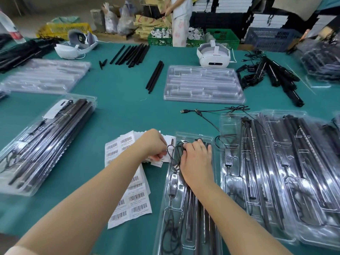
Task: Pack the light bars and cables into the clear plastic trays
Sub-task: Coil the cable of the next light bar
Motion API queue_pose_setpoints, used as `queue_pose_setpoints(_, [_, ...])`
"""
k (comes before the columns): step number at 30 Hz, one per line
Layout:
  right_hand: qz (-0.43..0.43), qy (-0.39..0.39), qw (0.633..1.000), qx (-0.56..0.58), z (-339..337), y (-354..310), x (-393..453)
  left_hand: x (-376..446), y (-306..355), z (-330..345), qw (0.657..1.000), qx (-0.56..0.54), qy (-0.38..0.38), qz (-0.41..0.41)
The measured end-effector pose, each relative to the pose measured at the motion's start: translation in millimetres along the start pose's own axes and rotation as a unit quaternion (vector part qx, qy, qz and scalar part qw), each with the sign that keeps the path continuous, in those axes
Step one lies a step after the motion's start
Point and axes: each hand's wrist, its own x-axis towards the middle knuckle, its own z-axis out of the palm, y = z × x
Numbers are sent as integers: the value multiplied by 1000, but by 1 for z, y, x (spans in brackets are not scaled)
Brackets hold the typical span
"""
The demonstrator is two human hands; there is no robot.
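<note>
The clear tray (185, 208) at lower centre of the frame is already loaded with light bars (195, 214), long axis running from the bottom edge up and away. The cable (173, 153) is being tucked in at the tray's far end, so it looks like the cable-seating step. The right hand (196, 162) is laid flat over the coil, fingers mostly straight, pressing. The left hand (154, 144) is curled, pinching the cable loop just beside the barcode labels (128, 199). Next up, probably, the loop gets pushed fully into its pocket. The teal worktop (119, 111) carries more trays all around.
</note>
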Motion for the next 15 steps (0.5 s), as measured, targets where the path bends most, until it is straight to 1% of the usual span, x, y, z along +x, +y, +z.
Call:
queue_pose_setpoints(4, [-4, -6, 1000, -13, -1, -1, 0, 4, -1, 6, 1000, -25, -5, -6])
queue_pose_setpoints(8, [-3, -6, 1000, -14, 1, 0, 0, 9, -1, 5, 993, -107, -34, -28])
queue_pose_setpoints(12, [-6, 8, 1000, -9, 2, 1, 0, 12, 2, 7, 992, -123, -13, -25])
queue_pose_setpoints(15, [-7, 13, 1000, -5, 3, 1, 0, 15, 9, 9, 994, -108, 3, -17])
